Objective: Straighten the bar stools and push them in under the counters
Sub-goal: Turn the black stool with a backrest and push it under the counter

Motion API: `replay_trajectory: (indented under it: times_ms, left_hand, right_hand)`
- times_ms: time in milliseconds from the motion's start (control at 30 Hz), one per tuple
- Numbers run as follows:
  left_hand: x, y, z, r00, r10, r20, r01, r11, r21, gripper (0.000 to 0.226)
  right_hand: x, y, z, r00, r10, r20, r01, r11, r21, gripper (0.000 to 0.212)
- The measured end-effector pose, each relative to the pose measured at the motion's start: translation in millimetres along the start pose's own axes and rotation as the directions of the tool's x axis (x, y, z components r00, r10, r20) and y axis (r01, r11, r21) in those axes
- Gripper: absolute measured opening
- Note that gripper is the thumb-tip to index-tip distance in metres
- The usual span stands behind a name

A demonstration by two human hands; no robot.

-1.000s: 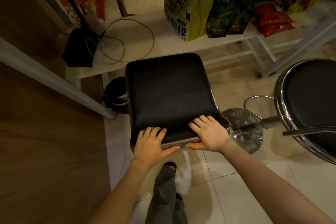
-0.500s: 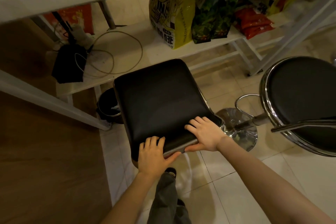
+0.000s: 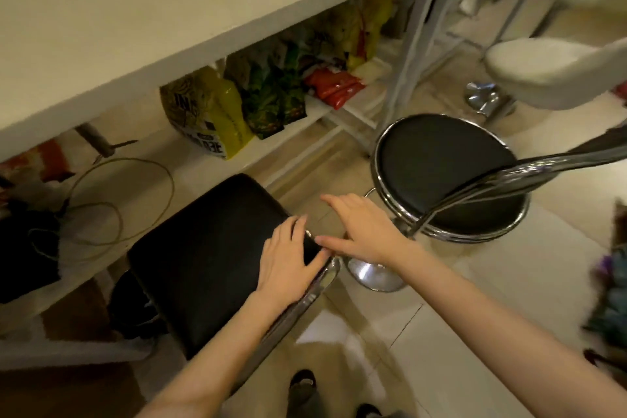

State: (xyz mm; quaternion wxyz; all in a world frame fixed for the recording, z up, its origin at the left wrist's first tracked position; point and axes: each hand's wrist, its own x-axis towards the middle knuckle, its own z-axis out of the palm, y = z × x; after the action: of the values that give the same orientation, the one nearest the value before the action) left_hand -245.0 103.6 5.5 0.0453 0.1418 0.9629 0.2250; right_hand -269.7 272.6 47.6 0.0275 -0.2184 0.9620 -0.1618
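The square black padded stool seat [image 3: 207, 258] is pressed by the flat left hand [image 3: 288, 265]; the right hand [image 3: 366, 231], fingers spread, is held just beside it, its palm hidden.

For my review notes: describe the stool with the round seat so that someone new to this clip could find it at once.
Start at the long white counter and follow it to its white leg. The round stool stands on the tiles just in front of that leg, to the right of the right hand. Unlike the square black stool under the left hand and the white seat beyond, it is round, black and chrome-rimmed.
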Motion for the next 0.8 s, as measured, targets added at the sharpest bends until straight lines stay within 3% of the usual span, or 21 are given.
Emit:
replay_trajectory:
  times_ms: [200,400,600,800]
  left_hand:
    - [50,108,-18,0.944,0.323,-0.073,-0.329,0.939,-0.098,0.071]
    - [76,212,-17,0.885,0.414,-0.213,-0.451,0.876,-0.173,0.068]
    - [89,301,-7,0.86,0.426,-0.282,-0.47,0.875,-0.112,0.073]
    - [102,352,9,0.864,0.461,-0.2,-0.45,0.887,0.102,0.091]
  right_hand:
    - [-31,43,-89,0.953,0.068,-0.294,-0.09,0.994,-0.063,0.065]
    - [-106,109,-161,0.875,0.169,-0.453,-0.208,0.977,-0.038,0.066]
    - [-173,187,-205,0.847,0.225,-0.481,-0.256,0.967,0.001,0.066]
    - [-211,244,-224,0.895,0.196,-0.4,-0.234,0.971,-0.047,0.072]
